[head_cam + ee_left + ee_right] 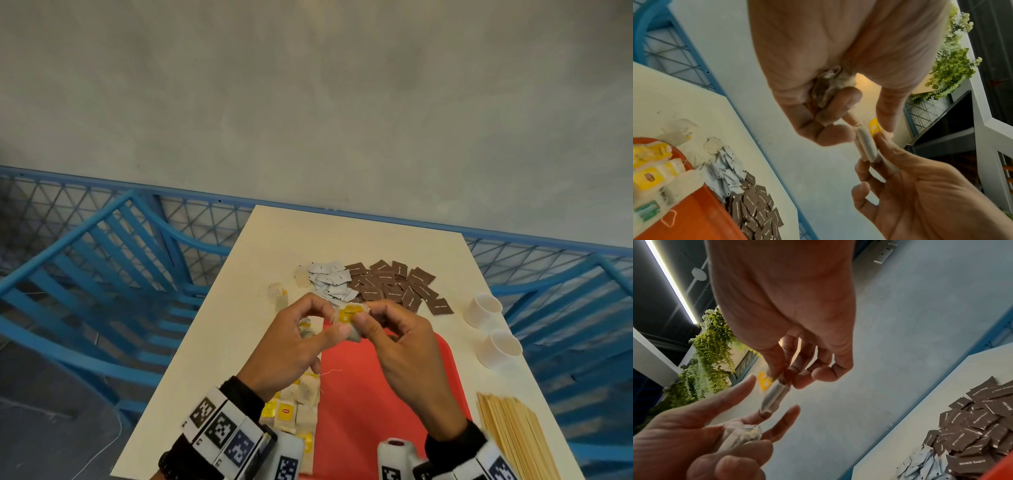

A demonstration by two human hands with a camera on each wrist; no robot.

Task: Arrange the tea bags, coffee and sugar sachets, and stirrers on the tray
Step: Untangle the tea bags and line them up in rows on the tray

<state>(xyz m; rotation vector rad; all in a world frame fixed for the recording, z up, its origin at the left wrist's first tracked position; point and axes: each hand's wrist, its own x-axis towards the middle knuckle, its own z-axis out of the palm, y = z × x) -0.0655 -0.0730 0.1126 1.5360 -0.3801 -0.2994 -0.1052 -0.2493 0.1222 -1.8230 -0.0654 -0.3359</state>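
Between both hands, held above the far end of the red tray [394, 394], is one tea bag [350, 320] with a yellow tag. The right hand [407, 346] pinches the bag's upper end between thumb and fingertips, tag uppermost, so the bag hangs with its long axis running down toward the left hand [294, 342]. That left hand has thumb and forefinger at the bag's lower end, while its other fingers are curled round more tea bags [827, 91] bunched in the palm. Both hands are about equally near the bag, and the tray lies directly beneath and toward the person. Below the left wrist, a row of tea bags [294, 407] is already laid along the tray's left edge, which is likely where this one goes next. Beyond the fingertips on the cream table [212, 359] sit a heap of pale blue sachets [330, 279] and, to the right, a heap of brown sugar sachets [397, 284]. Further right stand two white paper cups [493, 329], and beside the right wrist lies a bundle of wooden stirrers [510, 435], off the tray.
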